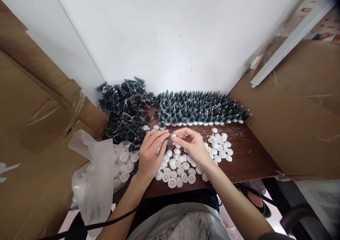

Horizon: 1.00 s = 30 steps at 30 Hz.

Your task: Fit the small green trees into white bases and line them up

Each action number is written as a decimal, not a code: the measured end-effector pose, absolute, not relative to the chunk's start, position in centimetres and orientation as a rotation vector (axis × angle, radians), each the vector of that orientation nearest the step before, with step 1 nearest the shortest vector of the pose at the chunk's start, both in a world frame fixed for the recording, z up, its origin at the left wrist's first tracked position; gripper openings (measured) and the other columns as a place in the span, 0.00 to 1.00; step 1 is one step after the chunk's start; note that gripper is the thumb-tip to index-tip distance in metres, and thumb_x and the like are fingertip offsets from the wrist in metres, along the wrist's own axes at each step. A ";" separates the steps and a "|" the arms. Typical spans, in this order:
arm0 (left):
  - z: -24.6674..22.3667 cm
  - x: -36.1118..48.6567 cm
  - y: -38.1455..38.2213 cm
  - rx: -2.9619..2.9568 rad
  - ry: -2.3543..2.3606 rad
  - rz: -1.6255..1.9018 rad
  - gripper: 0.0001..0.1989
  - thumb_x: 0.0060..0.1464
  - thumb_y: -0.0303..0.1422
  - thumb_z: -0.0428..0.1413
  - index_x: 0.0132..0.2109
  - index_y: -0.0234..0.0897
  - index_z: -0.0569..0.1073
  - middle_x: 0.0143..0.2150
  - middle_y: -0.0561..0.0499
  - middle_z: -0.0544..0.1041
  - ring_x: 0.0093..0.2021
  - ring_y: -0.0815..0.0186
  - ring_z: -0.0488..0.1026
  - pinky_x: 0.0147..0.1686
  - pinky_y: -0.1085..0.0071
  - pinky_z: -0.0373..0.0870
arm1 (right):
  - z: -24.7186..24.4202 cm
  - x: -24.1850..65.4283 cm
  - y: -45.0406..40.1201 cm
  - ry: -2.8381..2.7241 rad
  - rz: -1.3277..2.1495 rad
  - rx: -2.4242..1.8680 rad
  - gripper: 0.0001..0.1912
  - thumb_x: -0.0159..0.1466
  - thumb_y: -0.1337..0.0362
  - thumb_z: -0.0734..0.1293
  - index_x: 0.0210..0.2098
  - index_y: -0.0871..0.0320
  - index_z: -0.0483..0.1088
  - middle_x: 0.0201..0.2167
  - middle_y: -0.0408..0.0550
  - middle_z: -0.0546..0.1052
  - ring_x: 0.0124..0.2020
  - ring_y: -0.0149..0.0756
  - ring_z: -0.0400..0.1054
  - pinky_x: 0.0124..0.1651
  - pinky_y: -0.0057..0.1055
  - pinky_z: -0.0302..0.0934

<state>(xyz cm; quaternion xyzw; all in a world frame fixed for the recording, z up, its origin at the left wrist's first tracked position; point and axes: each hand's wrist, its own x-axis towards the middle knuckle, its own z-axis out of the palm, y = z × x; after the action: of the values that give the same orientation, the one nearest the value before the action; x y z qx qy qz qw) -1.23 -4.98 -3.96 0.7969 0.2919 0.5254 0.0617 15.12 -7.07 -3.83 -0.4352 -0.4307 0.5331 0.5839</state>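
White plastic disc [174, 137] pinched between both hands: left hand [150, 155] and right hand [192, 144], each grip narrow, raised over loose discs [180, 169] for reach; finished trees [202, 109] stood at twelve o'clock on the worktop [247, 158].

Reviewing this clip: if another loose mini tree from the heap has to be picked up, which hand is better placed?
Left, probably. The left hand lies right beside the loose tree heap at the table's left rear. The right hand sits farther from it, over the white bases, and pinches one small white base.

Bright, even light on the white wall; corners stretched and blurred.
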 end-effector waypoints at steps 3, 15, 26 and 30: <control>-4.0 -1.2 -5.0 2.414 0.900 1.584 0.13 0.60 0.22 0.54 0.48 0.39 0.75 0.47 0.47 0.79 0.47 0.61 0.75 0.48 0.58 0.75 | -4.0 15.1 -7.1 -1.004 1.237 -1.016 0.12 0.52 0.59 0.78 0.35 0.54 0.76 0.30 0.43 0.79 0.31 0.31 0.74 0.41 0.34 0.72; -4.0 -1.2 -4.9 2.442 0.885 1.602 0.14 0.58 0.20 0.55 0.48 0.37 0.75 0.47 0.46 0.80 0.47 0.61 0.74 0.48 0.58 0.75 | -4.1 14.9 -7.0 -0.938 1.285 -0.996 0.13 0.51 0.58 0.78 0.33 0.55 0.77 0.28 0.41 0.78 0.31 0.30 0.72 0.41 0.35 0.74; -4.0 -1.2 -4.9 2.425 0.829 1.592 0.15 0.58 0.20 0.55 0.49 0.39 0.75 0.47 0.47 0.80 0.47 0.61 0.74 0.48 0.57 0.76 | -4.3 15.1 -7.0 -0.921 1.301 -0.988 0.12 0.53 0.58 0.77 0.34 0.55 0.78 0.29 0.41 0.78 0.30 0.30 0.73 0.40 0.34 0.75; -4.0 -1.2 -4.9 2.430 0.823 1.562 0.15 0.59 0.20 0.55 0.49 0.40 0.75 0.47 0.47 0.80 0.48 0.61 0.74 0.48 0.57 0.76 | -4.2 15.1 -7.1 -0.937 1.296 -1.000 0.12 0.53 0.57 0.77 0.35 0.55 0.78 0.30 0.42 0.79 0.30 0.31 0.73 0.41 0.36 0.75</control>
<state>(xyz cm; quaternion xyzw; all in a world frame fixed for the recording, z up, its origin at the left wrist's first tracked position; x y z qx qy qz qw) -1.16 -4.93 -3.99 0.8070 0.2735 0.5189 0.0689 15.13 -7.07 -4.21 -0.4290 -0.4019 0.5563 0.5873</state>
